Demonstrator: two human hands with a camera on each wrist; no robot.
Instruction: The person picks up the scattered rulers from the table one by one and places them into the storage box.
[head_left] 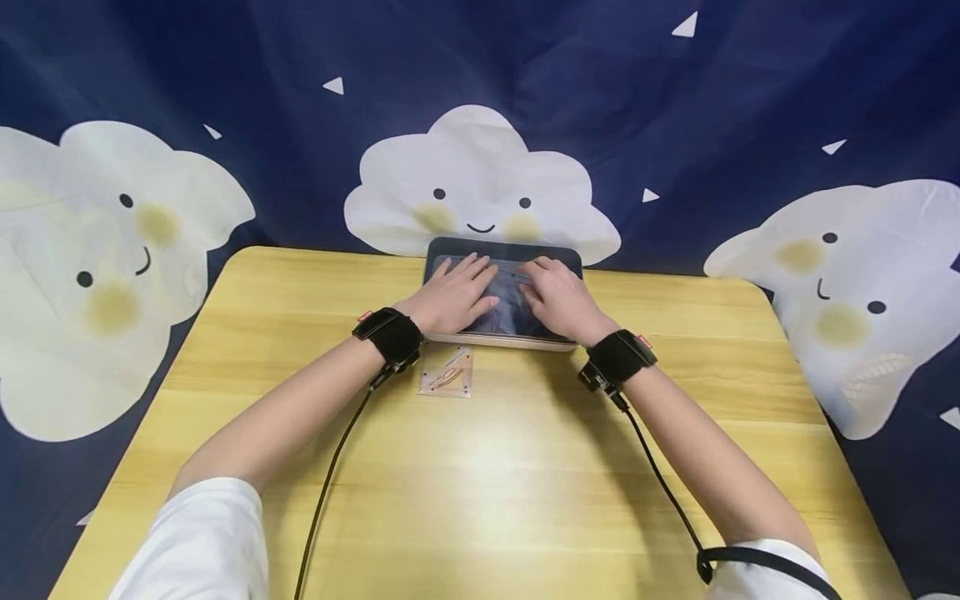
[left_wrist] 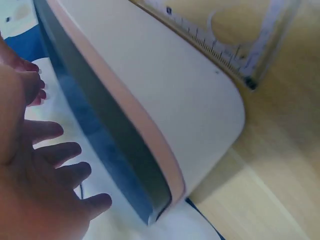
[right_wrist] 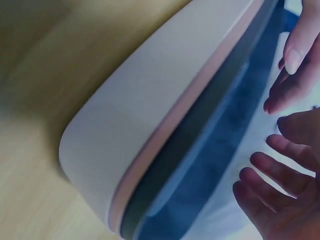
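A flat device (head_left: 504, 250) with a dark glossy screen, pink rim and white body lies at the table's far edge. My left hand (head_left: 453, 292) rests flat on the left half of the screen, fingers straight and spread. My right hand (head_left: 558, 296) lies flat on the right half in the same way. In the left wrist view the left hand (left_wrist: 50, 170) is spread over the screen beside the device's white body (left_wrist: 175, 100). In the right wrist view the right hand (right_wrist: 280, 180) hovers close over the blue-grey screen (right_wrist: 210, 150). Neither hand grips anything.
A small clear ruler template (head_left: 447, 372) lies on the yellow wooden table (head_left: 480, 467) just in front of the device, near my left wrist. A dark blue cloth with white clouds (head_left: 480, 183) hangs behind the table. Cables run from both black wristbands.
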